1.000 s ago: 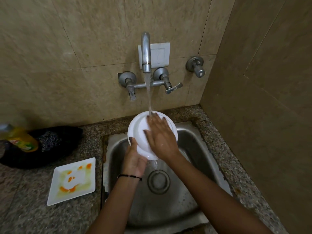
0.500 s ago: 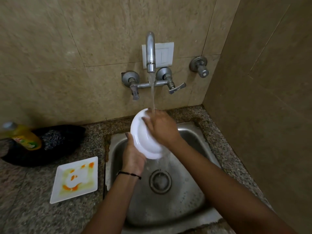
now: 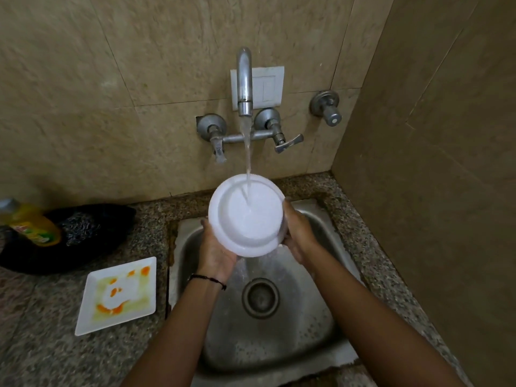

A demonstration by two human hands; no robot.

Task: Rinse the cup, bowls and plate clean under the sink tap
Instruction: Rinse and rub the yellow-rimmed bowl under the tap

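White bowl (image 3: 248, 216) under tap (image 3: 244, 79) stream, between both hands: left hand (image 3: 216, 248) fingers cupping lower left rim, right hand (image 3: 297, 233) fingers gripping right side.

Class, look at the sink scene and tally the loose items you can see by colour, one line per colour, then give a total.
White: 2, the bowl under the tap and the stained square plate on the counter.
Yellow: 1, the soap bottle.
Black: 1, the bag behind the bottle.
Total: 4
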